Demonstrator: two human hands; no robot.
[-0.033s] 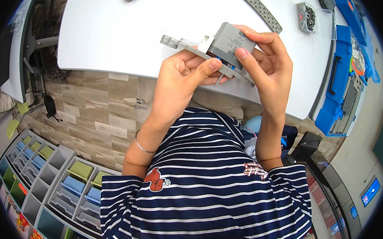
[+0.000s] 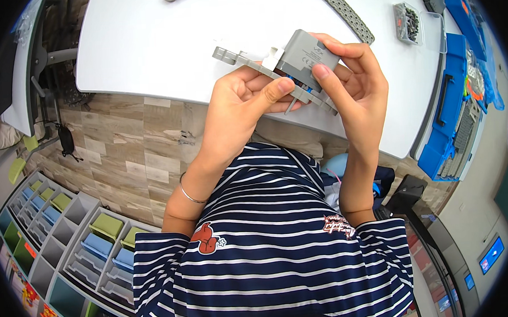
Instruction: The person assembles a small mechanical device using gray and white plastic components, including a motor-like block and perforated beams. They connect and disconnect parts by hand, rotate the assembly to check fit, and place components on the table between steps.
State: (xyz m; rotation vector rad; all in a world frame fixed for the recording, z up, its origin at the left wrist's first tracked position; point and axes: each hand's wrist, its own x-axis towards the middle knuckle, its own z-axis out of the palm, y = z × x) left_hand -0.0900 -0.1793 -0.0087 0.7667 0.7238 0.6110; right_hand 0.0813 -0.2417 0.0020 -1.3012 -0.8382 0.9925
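Over the near edge of the white table, both my hands hold one small grey assembly. My left hand (image 2: 237, 105) pinches a grey plastic beam (image 2: 259, 68) between thumb and fingers; the beam slants down to the right. Against its upper side sits a grey motor block (image 2: 308, 58), which my right hand (image 2: 356, 75) grips with the thumb on its face and fingers behind. Blue bits show in the gap between beam and block. A thin grey shaft (image 2: 291, 105) sticks out below the beam, and a small white piece (image 2: 272, 58) sits beside the block.
On the white table (image 2: 144, 43) lie a long grey perforated strip (image 2: 344, 10) and an open clear box of small dark parts (image 2: 409, 23). A blue case (image 2: 441, 120) stands along the right side. Grey drawer units (image 2: 68, 237) with green and blue bins are at lower left.
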